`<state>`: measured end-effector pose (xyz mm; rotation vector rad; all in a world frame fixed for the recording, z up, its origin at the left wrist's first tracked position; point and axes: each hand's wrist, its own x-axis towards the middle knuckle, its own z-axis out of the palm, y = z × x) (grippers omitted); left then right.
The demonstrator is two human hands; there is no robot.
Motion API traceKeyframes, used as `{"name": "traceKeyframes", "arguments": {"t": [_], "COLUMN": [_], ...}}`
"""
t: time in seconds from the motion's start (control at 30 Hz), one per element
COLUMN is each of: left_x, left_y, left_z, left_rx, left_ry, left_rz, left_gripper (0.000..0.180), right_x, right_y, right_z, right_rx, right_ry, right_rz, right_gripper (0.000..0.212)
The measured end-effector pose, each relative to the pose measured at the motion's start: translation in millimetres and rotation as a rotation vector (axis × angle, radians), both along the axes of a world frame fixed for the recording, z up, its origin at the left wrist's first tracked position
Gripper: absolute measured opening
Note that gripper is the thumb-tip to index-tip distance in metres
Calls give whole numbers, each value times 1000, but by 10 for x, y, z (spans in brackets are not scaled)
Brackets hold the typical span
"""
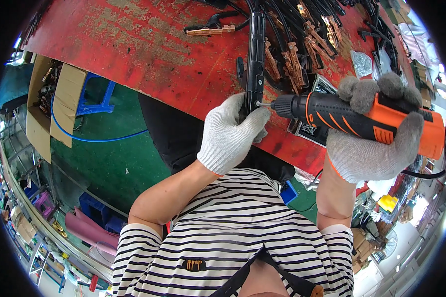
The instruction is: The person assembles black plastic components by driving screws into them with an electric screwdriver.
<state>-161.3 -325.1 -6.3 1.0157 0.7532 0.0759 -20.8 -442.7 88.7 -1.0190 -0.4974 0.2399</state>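
While the left grip (228,131) pinches the black handle (255,54) over the red worktop (203,74), the right grip (366,156), wrapped round the orange-black electric screwdriver (342,116), should keep the bit (266,104) square to the screw (258,103).

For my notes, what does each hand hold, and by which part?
Left hand: black handle, by its near end. Right hand: driver, by its rear half.
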Motion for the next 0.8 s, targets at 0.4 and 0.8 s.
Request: {"name": "traceKeyframes", "arguments": {"t": [0.4, 0.8], "left_x": [-5, -24], "left_y": [-7, -64], "left_z": [-57, -47], "left_rx": [99, 81], "left_ry": [45, 24], "left_rz": [-36, 9], "left_gripper": [25, 23], "right_x": [22, -139], "right_y": [134, 104], "right_z": [-47, -27], "right_rx": [-165, -139], "right_ry": [-11, -170], "right_rz": [-293, 3], "right_gripper": [40, 28]}}
